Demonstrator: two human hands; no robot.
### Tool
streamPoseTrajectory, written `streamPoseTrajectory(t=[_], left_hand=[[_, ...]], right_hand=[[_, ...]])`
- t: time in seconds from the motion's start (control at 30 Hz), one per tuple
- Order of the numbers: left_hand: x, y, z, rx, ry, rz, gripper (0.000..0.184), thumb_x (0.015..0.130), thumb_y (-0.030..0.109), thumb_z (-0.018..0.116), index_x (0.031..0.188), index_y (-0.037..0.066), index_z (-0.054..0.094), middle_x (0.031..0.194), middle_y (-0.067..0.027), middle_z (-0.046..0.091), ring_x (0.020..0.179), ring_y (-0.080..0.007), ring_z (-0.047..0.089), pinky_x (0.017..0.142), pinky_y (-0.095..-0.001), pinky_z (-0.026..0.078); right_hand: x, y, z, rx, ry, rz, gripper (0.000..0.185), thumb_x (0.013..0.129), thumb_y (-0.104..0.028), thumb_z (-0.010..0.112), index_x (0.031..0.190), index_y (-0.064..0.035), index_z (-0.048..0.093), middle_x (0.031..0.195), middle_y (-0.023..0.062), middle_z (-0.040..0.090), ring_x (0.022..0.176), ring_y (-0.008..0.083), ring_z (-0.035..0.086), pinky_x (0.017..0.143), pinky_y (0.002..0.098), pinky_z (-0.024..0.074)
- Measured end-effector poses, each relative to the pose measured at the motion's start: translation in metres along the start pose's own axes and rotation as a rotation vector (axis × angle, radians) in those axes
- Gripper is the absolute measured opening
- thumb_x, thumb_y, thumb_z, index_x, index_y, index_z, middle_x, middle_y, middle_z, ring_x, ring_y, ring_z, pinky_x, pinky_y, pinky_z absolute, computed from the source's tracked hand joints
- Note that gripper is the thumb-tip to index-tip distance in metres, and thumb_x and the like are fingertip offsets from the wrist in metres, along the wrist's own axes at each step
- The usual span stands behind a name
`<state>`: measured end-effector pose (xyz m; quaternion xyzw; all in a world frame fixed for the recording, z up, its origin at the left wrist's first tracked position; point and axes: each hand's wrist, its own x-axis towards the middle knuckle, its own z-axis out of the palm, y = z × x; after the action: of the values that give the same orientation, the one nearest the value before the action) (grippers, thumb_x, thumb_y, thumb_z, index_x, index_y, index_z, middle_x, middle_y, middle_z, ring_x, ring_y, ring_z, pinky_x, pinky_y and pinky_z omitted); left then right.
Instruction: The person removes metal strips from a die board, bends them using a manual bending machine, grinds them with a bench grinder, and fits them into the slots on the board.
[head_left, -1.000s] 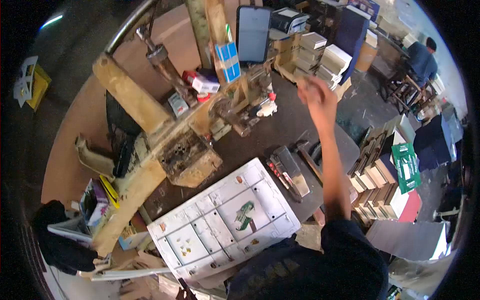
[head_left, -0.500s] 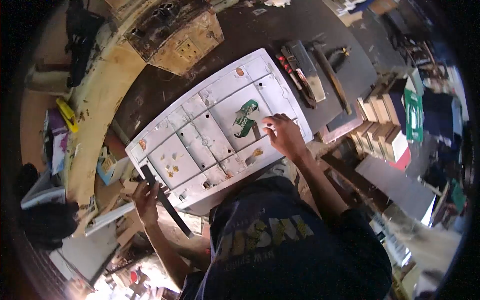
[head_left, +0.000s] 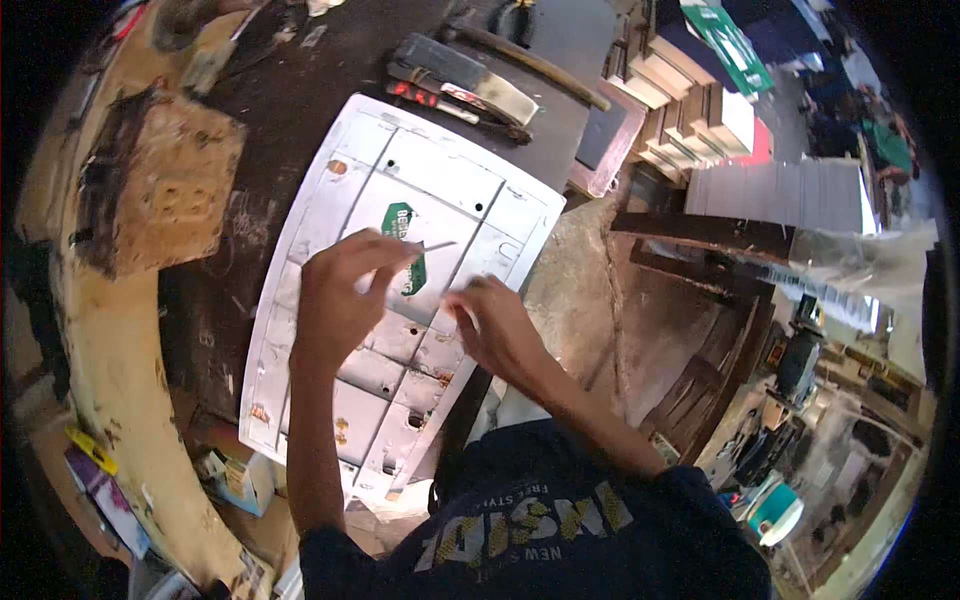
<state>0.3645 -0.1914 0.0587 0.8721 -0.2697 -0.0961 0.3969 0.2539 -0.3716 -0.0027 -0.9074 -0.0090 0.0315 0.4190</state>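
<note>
A white panel (head_left: pixel 345 205) lies in front of me, its face divided by dark grooves and dotted with holes and brown stains. A torn green label (head_left: pixel 397 218) is stuck on its upper half. Over that label my left hand (head_left: pixel 343 295) is closed in a pinch, with a thin grey strip (head_left: pixel 437 246) sticking out to the right of the fingertips. My right hand (head_left: pixel 493 322) hovers at the panel's right side, thumb and fingers drawn together. Whatever is between them, if anything, is too small to make out.
Beyond the panel lie a dark block-shaped tool (head_left: pixel 465 85), a red-marked tool (head_left: pixel 420 97) and a wooden bar (head_left: pixel 530 65). A worn socket box (head_left: pixel 185 185) stands at left. Stacked boxes (head_left: pixel 690 110) and a dark wooden frame (head_left: pixel 690 230) are at right.
My left hand has moved from the panel's lower left corner to over the green label. The long dark strip it held no longer shows in that form. The view has turned right.
</note>
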Motion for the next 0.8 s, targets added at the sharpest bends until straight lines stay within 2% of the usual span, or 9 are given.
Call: streamPoseTrajectory(t=[0.07, 0.13, 0.17, 0.23, 0.37, 0.5, 0.57, 0.7, 0.8], left_hand=[[0.024, -0.004, 0.035, 0.210, -0.065, 0.183, 0.028, 0.081, -0.003, 0.063, 0.101, 0.012, 0.076, 0.091, -0.0066, 0.072, 0.082, -0.0224, 0.068, 0.073, -0.0353, 0.057], [0.043, -0.007, 0.060, 0.233, -0.131, 0.280, 0.029, 0.080, -0.003, 0.063, 0.101, 0.013, 0.076, 0.091, -0.0051, 0.072, 0.082, -0.0215, 0.068, 0.072, -0.0347, 0.057], [0.052, -0.009, 0.071, 0.262, -0.175, 0.372, 0.030, 0.080, -0.003, 0.062, 0.100, 0.013, 0.077, 0.091, -0.0037, 0.072, 0.083, -0.0205, 0.068, 0.071, -0.0342, 0.057], [0.063, -0.016, 0.086, 0.296, -0.216, 0.406, 0.030, 0.079, -0.001, 0.061, 0.100, 0.014, 0.077, 0.090, -0.0016, 0.072, 0.085, -0.0191, 0.068, 0.069, -0.0334, 0.057], [0.074, -0.020, 0.098, 0.315, -0.293, 0.469, 0.030, 0.080, -0.001, 0.060, 0.098, 0.017, 0.078, 0.092, -0.0003, 0.073, 0.089, -0.0169, 0.067, 0.070, -0.0330, 0.058], [0.078, -0.031, 0.101, 0.330, -0.310, 0.449, 0.031, 0.083, -0.002, 0.058, 0.096, 0.017, 0.079, 0.091, 0.0002, 0.075, 0.091, -0.0152, 0.066, 0.067, -0.0331, 0.057], [0.080, -0.033, 0.101, 0.350, -0.305, 0.465, 0.029, 0.081, 0.001, 0.063, 0.097, 0.019, 0.079, 0.089, 0.0007, 0.074, 0.089, -0.0153, 0.067, 0.068, -0.0319, 0.058], [0.078, -0.037, 0.105, 0.331, -0.273, 0.475, 0.029, 0.079, 0.001, 0.066, 0.099, 0.019, 0.079, 0.089, 0.0007, 0.075, 0.089, -0.0165, 0.066, 0.069, -0.0309, 0.058], [0.074, -0.039, 0.108, 0.335, -0.284, 0.446, 0.030, 0.078, 0.001, 0.068, 0.099, 0.018, 0.079, 0.089, 0.0005, 0.075, 0.089, -0.0176, 0.067, 0.070, -0.0305, 0.058]], right_hand=[[-0.033, 0.003, -0.021, -0.026, 0.042, -0.003, 0.022, 0.082, -0.004, 0.071, 0.103, 0.0017, 0.070, 0.078, 0.0165, 0.062, 0.073, 0.0346, 0.063, 0.071, 0.0405, 0.0517], [-0.061, 0.009, -0.039, 0.110, -0.055, 0.442, 0.023, 0.083, -0.009, 0.076, 0.101, 0.0034, 0.073, 0.083, 0.0147, 0.070, 0.070, 0.0246, 0.068, 0.067, 0.0329, 0.0541], [-0.073, 0.017, -0.046, 0.119, -0.053, 0.457, 0.023, 0.083, -0.009, 0.076, 0.101, 0.0034, 0.073, 0.083, 0.0147, 0.070, 0.070, 0.0246, 0.068, 0.067, 0.0329, 0.0541], [-0.088, 0.033, -0.055, 0.507, -0.012, 0.763, 0.027, 0.085, -0.013, 0.078, 0.106, 0.0042, 0.072, 0.088, 0.0132, 0.073, 0.073, 0.0148, 0.068, 0.067, 0.0279, 0.0546], [-0.094, 0.035, -0.076, 0.716, 0.147, 0.710, 0.028, 0.085, -0.018, 0.079, 0.100, 0.0050, 0.074, 0.087, 0.0119, 0.074, 0.068, 0.0124, 0.064, 0.061, 0.0241, 0.0508], [-0.096, 0.043, -0.077, 0.634, 0.260, 0.910, 0.024, 0.086, -0.013, 0.078, 0.099, 0.0063, 0.073, 0.082, 0.0090, 0.072, 0.066, 0.0101, 0.064, 0.060, 0.0244, 0.0516], [-0.102, 0.053, -0.069, 0.609, 0.348, 0.781, 0.020, 0.087, -0.011, 0.076, 0.099, 0.0045, 0.073, 0.079, 0.0071, 0.071, 0.064, 0.0088, 0.062, 0.057, 0.0228, 0.0499], [-0.098, 0.050, -0.071, 0.643, 0.301, 0.860, 0.016, 0.088, -0.008, 0.074, 0.099, 0.0033, 0.073, 0.079, 0.0063, 0.071, 0.065, 0.0082, 0.062, 0.057, 0.0228, 0.0502], [-0.101, 0.054, -0.069, 0.645, 0.303, 0.792, 0.015, 0.088, -0.007, 0.073, 0.099, 0.0032, 0.072, 0.080, 0.0063, 0.071, 0.066, 0.0082, 0.063, 0.057, 0.0229, 0.0510]])
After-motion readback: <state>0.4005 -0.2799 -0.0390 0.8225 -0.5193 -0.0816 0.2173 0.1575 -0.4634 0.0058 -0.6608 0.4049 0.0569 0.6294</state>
